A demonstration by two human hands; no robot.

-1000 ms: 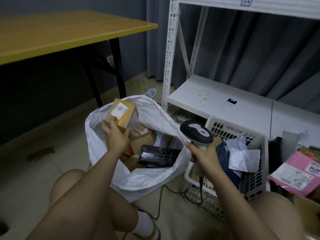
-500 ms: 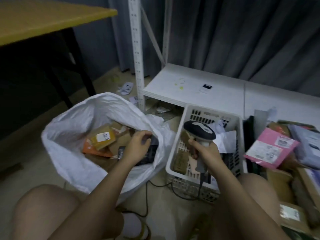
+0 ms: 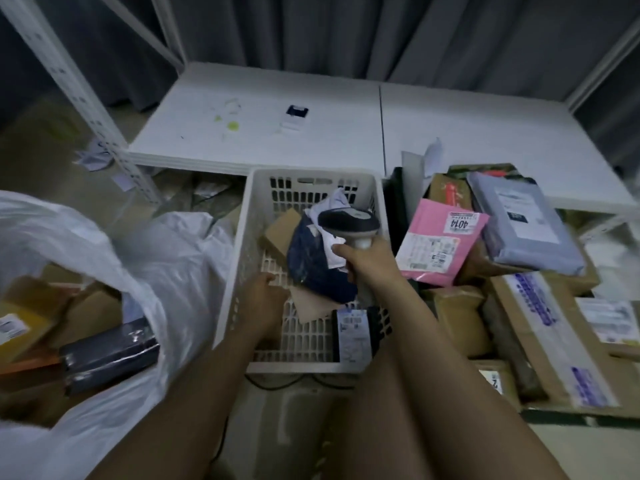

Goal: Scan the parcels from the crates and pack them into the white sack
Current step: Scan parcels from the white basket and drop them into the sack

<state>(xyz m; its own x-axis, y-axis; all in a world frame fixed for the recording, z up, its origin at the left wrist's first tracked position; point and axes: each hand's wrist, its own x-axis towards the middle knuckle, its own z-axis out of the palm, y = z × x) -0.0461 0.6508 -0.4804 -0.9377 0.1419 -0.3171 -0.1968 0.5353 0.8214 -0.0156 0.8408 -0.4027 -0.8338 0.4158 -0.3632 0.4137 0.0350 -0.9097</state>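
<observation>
The white sack (image 3: pixel 173 265) lies open at the left, with a yellow box (image 3: pixel 20 320) and a black wrapped parcel (image 3: pixel 107 351) inside. The white slatted crate (image 3: pixel 235 271) stands in the middle. It holds a dark blue bag parcel (image 3: pixel 311 268), a brown box (image 3: pixel 280 230), a flat tan parcel (image 3: pixel 310 306) and a black parcel with a white label (image 3: pixel 353 336). My left hand (image 3: pixel 263 299) is down in the crate, fingertips at the tan parcel's edge, with no grip showing. Above the blue bag, my right hand (image 3: pixel 367 261) grips the scanner (image 3: pixel 348 221).
To the right, a second pile holds a pink parcel (image 3: pixel 440 244), a grey mailer (image 3: pixel 526 223) and several cardboard boxes (image 3: pixel 554 341). A low white shelf board (image 3: pixel 259 123) runs behind the crate, its upright (image 3: pixel 79 88) at the left. The scanner cable (image 3: pixel 294 384) trails on the floor.
My left hand let go of the yellow box in the sack, then moved right into the crate. The view swung right, and my right hand carried the scanner over the crate.
</observation>
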